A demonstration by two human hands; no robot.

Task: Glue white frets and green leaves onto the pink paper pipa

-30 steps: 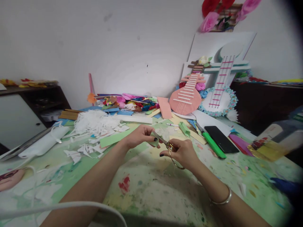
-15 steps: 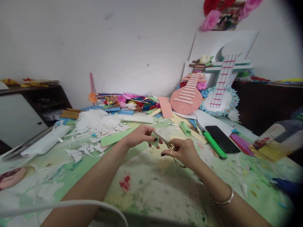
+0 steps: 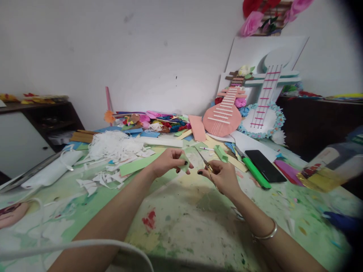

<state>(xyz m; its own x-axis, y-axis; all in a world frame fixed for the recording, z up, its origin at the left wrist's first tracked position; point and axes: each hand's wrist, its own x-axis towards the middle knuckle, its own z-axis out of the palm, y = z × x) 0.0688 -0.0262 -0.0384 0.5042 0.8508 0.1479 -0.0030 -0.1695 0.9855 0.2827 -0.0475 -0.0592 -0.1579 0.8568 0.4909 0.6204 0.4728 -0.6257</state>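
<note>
A small piece of pale green paper (image 3: 183, 161) is pinched between the thumb and fingers of my left hand (image 3: 168, 163), above the middle of the table. My right hand (image 3: 223, 176) is closed on the gold handles of a pair of scissors (image 3: 204, 160). Their blades look shut and point up and left, apart from the paper. A long green paper strip (image 3: 136, 165) lies behind my left wrist. Beyond my right hand sits a folded green paper piece (image 3: 220, 153).
White paper shreds (image 3: 109, 147) heap at the back left. A green utility knife (image 3: 256, 173) and a black phone (image 3: 265, 165) lie right of my right hand, near a bottle of yellow liquid (image 3: 326, 170). Paper instruments (image 3: 222, 117) lean at the back. A white cable (image 3: 85, 243) crosses front left.
The scissors' blades have come away from the green paper and closed, swinging more upright. My left hand stays in place with the paper.
</note>
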